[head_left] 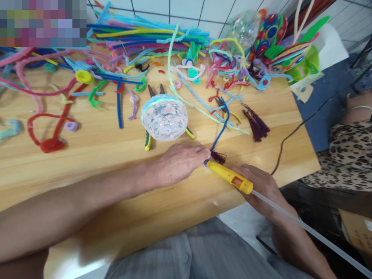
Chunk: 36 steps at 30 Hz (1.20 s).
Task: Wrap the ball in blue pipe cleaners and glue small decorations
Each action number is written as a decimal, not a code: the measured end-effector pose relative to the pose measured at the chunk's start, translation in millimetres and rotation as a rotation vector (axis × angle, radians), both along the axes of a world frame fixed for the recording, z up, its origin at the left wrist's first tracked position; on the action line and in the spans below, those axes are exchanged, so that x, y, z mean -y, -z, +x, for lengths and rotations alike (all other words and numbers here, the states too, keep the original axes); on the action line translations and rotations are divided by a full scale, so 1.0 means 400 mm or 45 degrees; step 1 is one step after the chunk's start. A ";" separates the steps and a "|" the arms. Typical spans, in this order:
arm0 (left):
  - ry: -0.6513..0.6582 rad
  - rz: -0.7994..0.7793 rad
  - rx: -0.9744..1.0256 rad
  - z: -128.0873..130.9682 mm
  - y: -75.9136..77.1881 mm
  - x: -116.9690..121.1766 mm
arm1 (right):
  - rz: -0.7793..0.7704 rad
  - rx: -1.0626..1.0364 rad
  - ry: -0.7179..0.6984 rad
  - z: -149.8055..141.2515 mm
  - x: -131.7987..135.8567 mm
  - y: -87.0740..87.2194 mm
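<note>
My right hand [257, 182] is closed around a yellow hot glue gun [229, 176], with a long clear glue stick [305, 226] running out of its back end. The gun's nozzle meets a small purple piece at the fingertips of my left hand [181, 162]. Those fingers pinch a blue pipe cleaner [222, 126], which rises from them and bends at its top. A dark purple tassel [218, 157] sticks out beside the pinch. Just beyond my left hand, a clear dome [164, 118] with a blue and green rim rests over yellow-green handled pliers [148, 140].
Many coloured pipe cleaners [145, 35] are heaped along the back wall. A second dark tassel [257, 124] and small cutters [222, 105] lie to the right. A black cable [290, 133] crosses the table's right edge. Another person in leopard print [345, 155] sits at the right.
</note>
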<state>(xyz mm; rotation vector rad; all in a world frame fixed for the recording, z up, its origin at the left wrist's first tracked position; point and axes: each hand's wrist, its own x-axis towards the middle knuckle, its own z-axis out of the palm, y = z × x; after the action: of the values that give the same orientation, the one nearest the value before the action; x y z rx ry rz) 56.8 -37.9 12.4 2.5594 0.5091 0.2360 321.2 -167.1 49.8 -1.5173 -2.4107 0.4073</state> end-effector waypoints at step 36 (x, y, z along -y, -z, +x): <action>0.018 0.028 0.005 0.000 -0.009 -0.005 | -0.109 -0.084 0.094 0.000 0.007 0.017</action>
<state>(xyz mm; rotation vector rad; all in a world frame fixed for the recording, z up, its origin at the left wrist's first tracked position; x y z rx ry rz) 57.0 -35.8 16.1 2.5826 0.4896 0.2429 321.4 -169.8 42.8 -1.5971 -2.3063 0.5421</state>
